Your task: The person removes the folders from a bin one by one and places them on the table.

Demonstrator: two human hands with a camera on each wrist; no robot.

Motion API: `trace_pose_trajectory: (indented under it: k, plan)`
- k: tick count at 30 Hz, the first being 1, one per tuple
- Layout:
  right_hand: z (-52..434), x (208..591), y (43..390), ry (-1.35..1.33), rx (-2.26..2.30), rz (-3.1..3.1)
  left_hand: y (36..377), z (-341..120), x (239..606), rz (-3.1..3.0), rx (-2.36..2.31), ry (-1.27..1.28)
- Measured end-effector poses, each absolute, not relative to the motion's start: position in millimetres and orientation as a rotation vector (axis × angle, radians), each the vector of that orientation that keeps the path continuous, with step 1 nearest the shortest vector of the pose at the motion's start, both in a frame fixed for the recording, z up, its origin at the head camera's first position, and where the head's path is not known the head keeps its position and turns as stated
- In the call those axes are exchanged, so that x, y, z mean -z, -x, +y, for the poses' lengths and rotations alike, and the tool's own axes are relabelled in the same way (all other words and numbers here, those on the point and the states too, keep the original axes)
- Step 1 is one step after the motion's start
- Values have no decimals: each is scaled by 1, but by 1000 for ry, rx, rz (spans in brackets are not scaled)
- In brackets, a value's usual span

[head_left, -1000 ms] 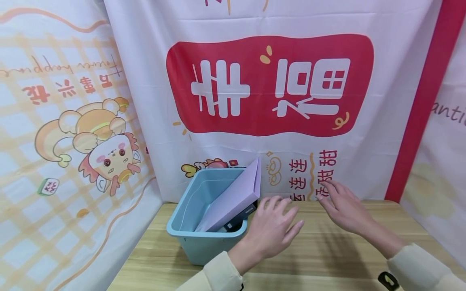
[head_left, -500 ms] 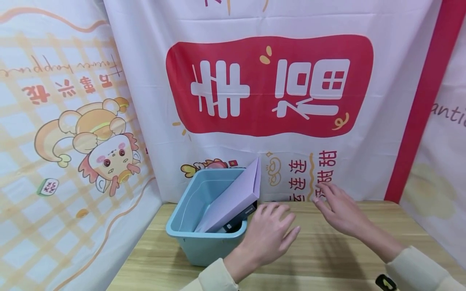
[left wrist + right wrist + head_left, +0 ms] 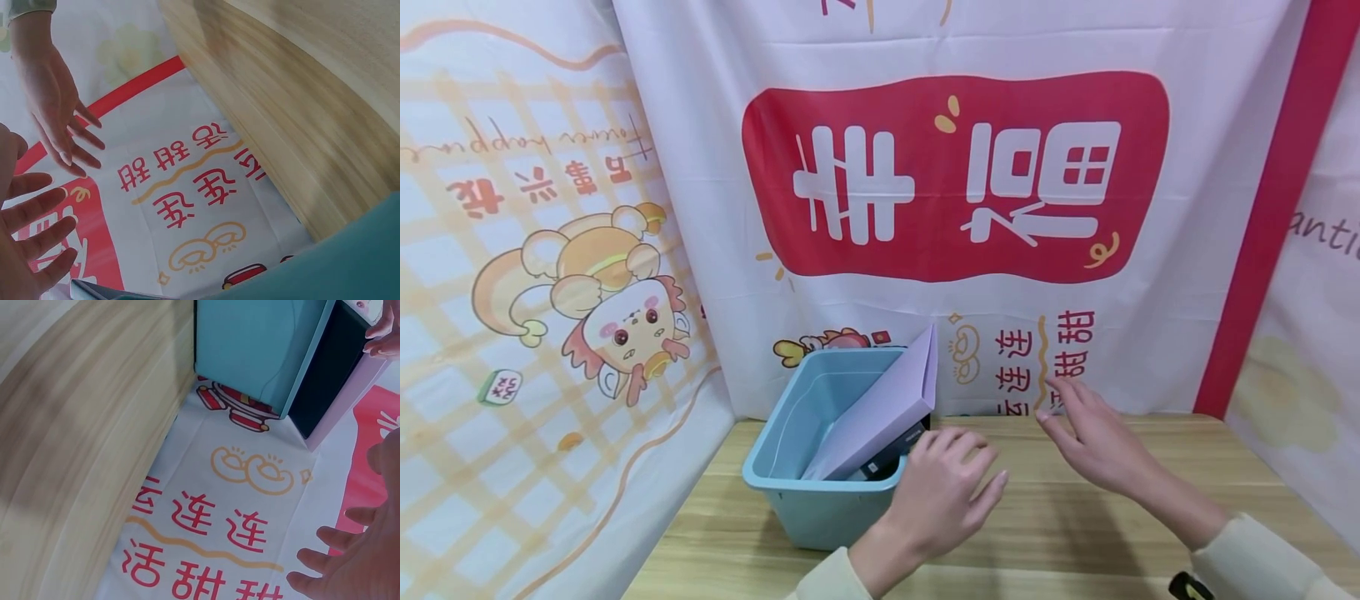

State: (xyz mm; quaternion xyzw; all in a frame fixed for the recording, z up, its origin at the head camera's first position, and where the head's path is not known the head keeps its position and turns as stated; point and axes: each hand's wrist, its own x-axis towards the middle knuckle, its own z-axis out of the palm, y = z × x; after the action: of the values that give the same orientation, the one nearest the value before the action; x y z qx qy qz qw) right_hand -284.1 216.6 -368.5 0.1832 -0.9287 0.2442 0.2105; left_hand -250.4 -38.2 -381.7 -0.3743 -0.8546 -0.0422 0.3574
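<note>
A lilac box (image 3: 883, 408) leans tilted, apparently unsealed, in the teal bin (image 3: 790, 467), both hands (image 3: 951, 483) spread

Dark item (image 3: 891, 454) in bin (image 3: 790, 479): mostly hidden under purple folder (image 3: 883, 408), label too small to read. Right hand (image 3: 359, 559) cut off by right-wrist frame edge.

You are working at a staged recording booth: printed fabric backdrops (image 3: 955, 175) with cartoon figures and Chinese characters enclose a wooden tabletop (image 3: 1075, 517) on three sides.
</note>
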Motion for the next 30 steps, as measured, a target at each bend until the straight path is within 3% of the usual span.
trace_pose_trajectory:
  k: [30]
  plan:
    - [197, 367, 277, -536, -940, -2591, 243, -83, 387, -2170, 215, 875]
